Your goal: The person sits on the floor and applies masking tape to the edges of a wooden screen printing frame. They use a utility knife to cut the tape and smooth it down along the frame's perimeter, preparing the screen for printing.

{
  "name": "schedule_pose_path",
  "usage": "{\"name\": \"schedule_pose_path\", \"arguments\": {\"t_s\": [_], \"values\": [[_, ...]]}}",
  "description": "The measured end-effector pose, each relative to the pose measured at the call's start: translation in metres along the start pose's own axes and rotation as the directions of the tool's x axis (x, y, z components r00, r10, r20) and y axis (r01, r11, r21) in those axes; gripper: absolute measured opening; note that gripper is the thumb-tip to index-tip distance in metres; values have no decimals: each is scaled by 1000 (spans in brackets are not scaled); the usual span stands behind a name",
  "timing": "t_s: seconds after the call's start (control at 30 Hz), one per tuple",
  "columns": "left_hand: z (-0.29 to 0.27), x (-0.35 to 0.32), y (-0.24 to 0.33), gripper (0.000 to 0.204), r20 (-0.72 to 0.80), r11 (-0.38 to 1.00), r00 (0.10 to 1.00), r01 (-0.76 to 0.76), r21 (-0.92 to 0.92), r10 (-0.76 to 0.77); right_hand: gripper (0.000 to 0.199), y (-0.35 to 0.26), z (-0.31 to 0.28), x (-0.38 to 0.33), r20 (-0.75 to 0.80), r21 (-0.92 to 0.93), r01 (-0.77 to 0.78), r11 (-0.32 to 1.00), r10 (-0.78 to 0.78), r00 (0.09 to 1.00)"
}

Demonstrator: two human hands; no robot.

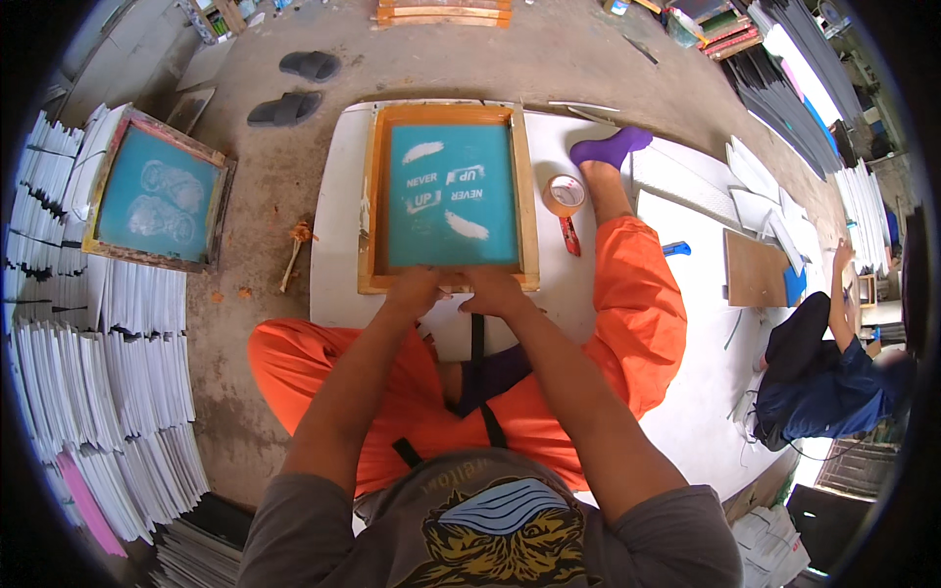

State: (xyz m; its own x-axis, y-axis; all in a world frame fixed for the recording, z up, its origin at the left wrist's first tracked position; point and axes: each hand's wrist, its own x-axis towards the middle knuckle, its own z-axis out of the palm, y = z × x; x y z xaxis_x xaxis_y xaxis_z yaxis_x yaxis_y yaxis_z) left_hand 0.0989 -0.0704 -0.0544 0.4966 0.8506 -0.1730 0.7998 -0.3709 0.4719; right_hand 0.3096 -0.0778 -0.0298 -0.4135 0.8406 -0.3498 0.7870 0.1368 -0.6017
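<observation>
From the head camera, we rested our left hand (414, 290) and right hand (490, 291) on the near edge of the wooden screen-printing frame (448, 196), fingers curled over it. Right of our grip lay a tape roll (564, 194).

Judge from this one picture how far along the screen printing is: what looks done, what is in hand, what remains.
Done: the wood-framed teal screen lies flat on the white board, and sheets are spread in overlapping rows to the person's left. In hand: the left hand and right hand press together at the frame's near edge; what they grip is hidden. Left: a second screen sits untouched on the stacks.
</observation>
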Motion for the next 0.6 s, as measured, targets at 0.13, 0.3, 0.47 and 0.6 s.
{"name": "schedule_pose_path", "arguments": {"t_s": [0.13, 0.3, 0.47, 0.6], "values": [[-13, 0, 11, 48, 39, 998, 998, 43, 34, -45, 71, 22, -14, -23, -78, -84, -11, 996, 4, 997], [-12, -5, 10, 54, 1, 996, 999, 45, 72, -45, 54, 26, -27, -37, -71, -261, -118, 958, 103, 992], [4, -11, -16, 67, -118, 957, 985, -88, 276, 125, 41, 33, -13, -33, -42, -459, -133, 878, 128, 991], [-7, -14, -15, 71, 19, 928, 998, -60, 367, 57, 43, 44, -12, -40, -7, -640, -39, 768, 45, 999]]}}
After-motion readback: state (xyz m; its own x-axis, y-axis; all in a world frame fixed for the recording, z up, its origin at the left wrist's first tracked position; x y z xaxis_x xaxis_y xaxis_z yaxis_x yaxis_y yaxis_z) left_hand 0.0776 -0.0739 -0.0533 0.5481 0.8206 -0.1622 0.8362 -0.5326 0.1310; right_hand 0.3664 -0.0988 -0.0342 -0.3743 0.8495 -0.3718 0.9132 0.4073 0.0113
